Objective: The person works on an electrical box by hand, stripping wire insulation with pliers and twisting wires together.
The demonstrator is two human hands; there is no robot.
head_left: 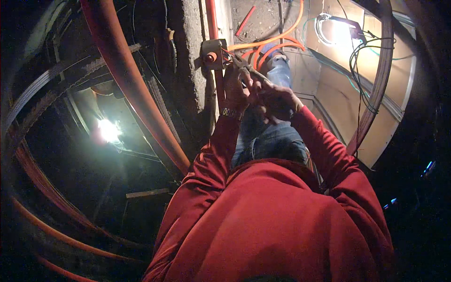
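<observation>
My right hand (278, 97) is closed on the handles of a pair of pliers (253, 70), which slant up to the left. The jaws end beside a small dark box (217, 52) with a round orange opening on its face. Thin wires (229, 57) show at the box's right side, by the plier jaws. Just below the box, my left hand (235, 88) has its fingers bent and drawn together near the jaws; what they pinch is hidden. The two hands almost touch. An orange conduit (212, 21) meets the box from above.
Orange flexible tubes (275, 43) loop to the right of the box. A bright lamp (345, 35) with dark cables hangs at upper right; another lamp (109, 131) glows at left. A thick orange pipe (127, 70) crosses the left side. A cut red tube (245, 20) lies on the floor.
</observation>
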